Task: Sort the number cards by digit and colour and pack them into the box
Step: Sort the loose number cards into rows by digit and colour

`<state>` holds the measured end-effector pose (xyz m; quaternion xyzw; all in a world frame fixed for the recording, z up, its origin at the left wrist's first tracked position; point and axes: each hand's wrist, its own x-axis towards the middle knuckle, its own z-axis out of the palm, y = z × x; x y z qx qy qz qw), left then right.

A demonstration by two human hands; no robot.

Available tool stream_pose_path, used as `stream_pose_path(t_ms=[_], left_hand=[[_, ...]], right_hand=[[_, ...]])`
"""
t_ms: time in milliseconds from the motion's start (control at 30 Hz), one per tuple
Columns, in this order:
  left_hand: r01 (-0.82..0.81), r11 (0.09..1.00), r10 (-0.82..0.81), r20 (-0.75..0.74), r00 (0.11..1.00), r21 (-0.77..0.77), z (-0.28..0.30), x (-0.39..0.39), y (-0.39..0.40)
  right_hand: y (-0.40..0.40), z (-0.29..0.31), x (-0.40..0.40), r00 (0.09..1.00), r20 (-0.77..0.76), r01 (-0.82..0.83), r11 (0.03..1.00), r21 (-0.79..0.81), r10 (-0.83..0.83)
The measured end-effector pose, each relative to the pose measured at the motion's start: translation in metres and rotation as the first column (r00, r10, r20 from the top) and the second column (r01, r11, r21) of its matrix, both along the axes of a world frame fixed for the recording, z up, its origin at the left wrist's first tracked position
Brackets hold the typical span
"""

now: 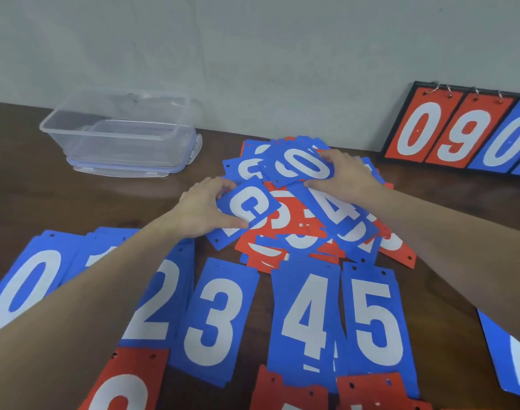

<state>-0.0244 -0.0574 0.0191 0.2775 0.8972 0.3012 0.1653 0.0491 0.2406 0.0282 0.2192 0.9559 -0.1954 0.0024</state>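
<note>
Left hand (204, 210) grips blue 6 card (247, 207); right hand (346, 176) grips blue 0 card (301, 166).

Evenly lit, soft and diffuse, without hard shadows or glare. Slightly soft throughout, blurriest just beyond the right hand (346, 176). Wide-angle bending toward the edges.

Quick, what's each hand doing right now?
Left hand: pinches a blue card on the pile.
Right hand: grips a blue 0 card.

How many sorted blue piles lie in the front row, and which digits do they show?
6: blue 0 far left, 1 mostly hidden under the left forearm, 2, 3, 4, 5. A blue card at the right edge may be another.
</note>
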Motion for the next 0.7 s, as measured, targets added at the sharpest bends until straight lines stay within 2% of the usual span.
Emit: stream_pose_path(t_ms=[200, 333, 500, 633, 700], left_hand=[[-0.038, 0.985, 0.014, 0.145, 0.989, 0.167, -0.003, 0.0, -0.007], [-0.042, 0.973, -0.003, 0.194, 0.981, 0.228, 0.0, 0.001, -0.007], [-0.039, 0.968, -0.014, 0.207, 0.978, 0.25, 0.003, 0.002, -0.008], [-0.08, 0.963, 0.0, 0.297, 0.955, 0.259, 0.014, 0.001, -0.01], [-0.125, 0.95, 0.038, 0.291, 0.956, 0.287, 0.022, 0.004, -0.009]], right_hand=[[0.0, 0.021, -0.007, 0.997, 0.073, 0.02, 1.0, 0.01, -0.021], [-0.005, 0.027, 0.001, 0.993, 0.108, 0.066, 0.995, -0.075, -0.057], [-0.011, 0.026, 0.026, 0.993, -0.009, 0.107, 0.951, -0.29, -0.114], [-0.016, 0.027, 0.05, 0.994, -0.042, 0.084, 0.95, -0.3, -0.101], [-0.017, 0.03, 0.062, 0.981, -0.083, 0.119, 0.885, -0.45, -0.174]])
